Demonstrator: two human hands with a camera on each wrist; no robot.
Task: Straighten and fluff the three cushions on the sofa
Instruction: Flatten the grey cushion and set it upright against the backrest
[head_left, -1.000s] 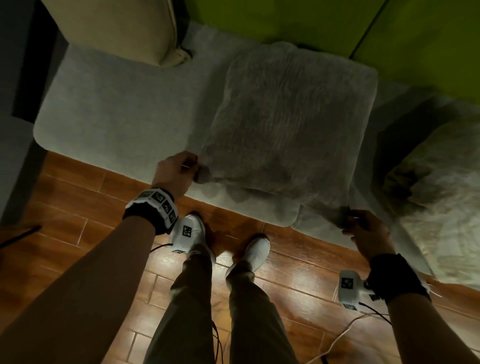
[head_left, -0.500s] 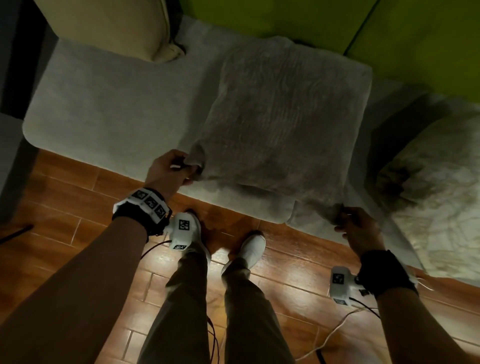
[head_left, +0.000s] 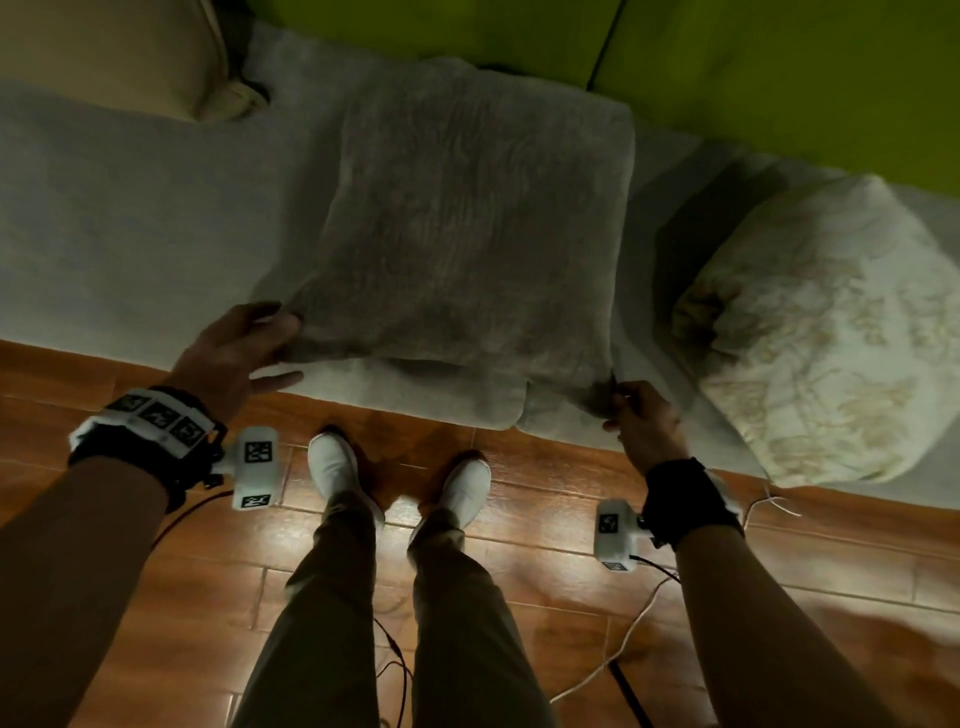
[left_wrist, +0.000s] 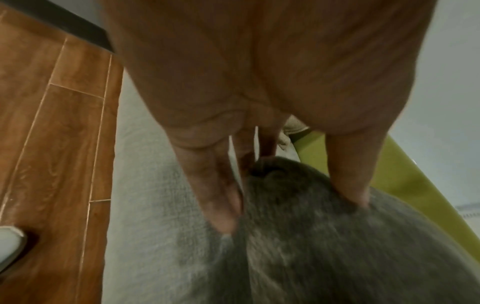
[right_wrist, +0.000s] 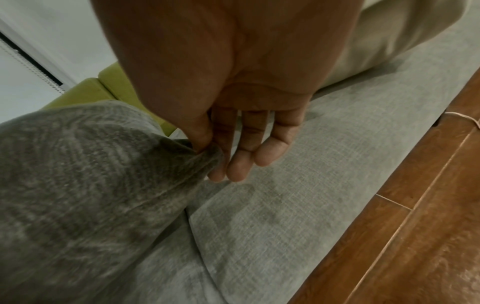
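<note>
- The grey cushion (head_left: 467, 223) is laid flat on the sofa seat (head_left: 130, 218), between two pale cushions.
- Its near left corner is touched by the left hand (head_left: 234, 353), fingers (left_wrist: 215, 195) extended.
- Its near right corner is pinched by the right hand (head_left: 644, 421), between thumb and fingers (right_wrist: 221, 144).

**No readable text**

No words, brand names or numbers can be read in any view. The only signs are black-and-white square code markers on the left wrist band (head_left: 156, 418) and on the two white wrist camera housings (head_left: 253, 466) (head_left: 614, 535).
</note>
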